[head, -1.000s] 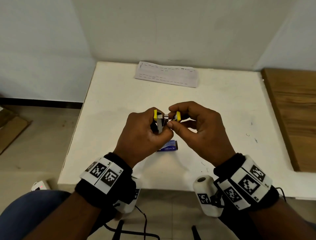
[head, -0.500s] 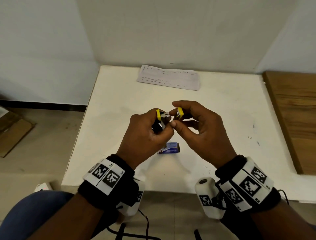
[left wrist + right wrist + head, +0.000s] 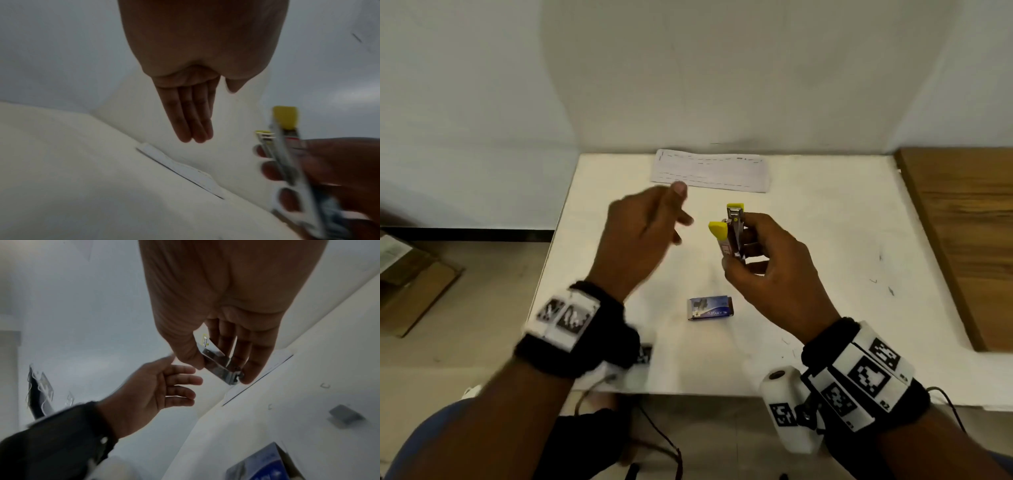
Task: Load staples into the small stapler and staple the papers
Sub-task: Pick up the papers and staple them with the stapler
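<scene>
My right hand [image 3: 756, 253] grips the small metal stapler [image 3: 731, 233] with yellow ends, holding it above the middle of the white table [image 3: 825, 240]; the stapler [image 3: 285, 146] also shows in the left wrist view and the stapler [image 3: 216, 360] in the right wrist view, pinched between thumb and fingers. My left hand [image 3: 650, 226] is off the stapler, to its left, fingers straight and empty, blurred by motion. The papers [image 3: 710, 170] lie flat at the table's far edge. A blue staple box [image 3: 710, 307] lies on the table below my hands.
A wooden board [image 3: 962, 233] adjoins the table on the right. White walls close the back. A cardboard box [image 3: 410, 284] sits on the floor at left. A few loose staples [image 3: 873, 281] lie on the table at right.
My left hand has let go of the stapler and swung left and away. My right hand now holds the stapler alone and has lifted it slightly forward.
</scene>
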